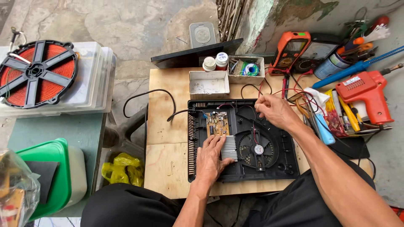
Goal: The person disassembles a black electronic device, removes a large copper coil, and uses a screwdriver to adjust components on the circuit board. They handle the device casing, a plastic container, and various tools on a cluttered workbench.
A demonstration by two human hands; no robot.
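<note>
An opened black cooker base (282,157) lies on a small plywood table (168,126). Inside it are a brown circuit board (219,122), a silver finned heatsink (229,148) and a round black fan (257,149). My left hand (211,157) rests flat on the base, fingers touching the heatsink's left edge and the board's lower end. My right hand (275,111) hovers over the base's upper right part, fingers pinched on thin red and black wires (254,128). A black power cord (147,97) runs off the base's left side.
A white open box (208,84), two small bottles (215,62) and a box holding solder stand behind the base. An orange multimeter (290,50), orange glue gun (368,94) and hand tools crowd the right. A red copper coil disc (35,72) lies on plastic bins at left.
</note>
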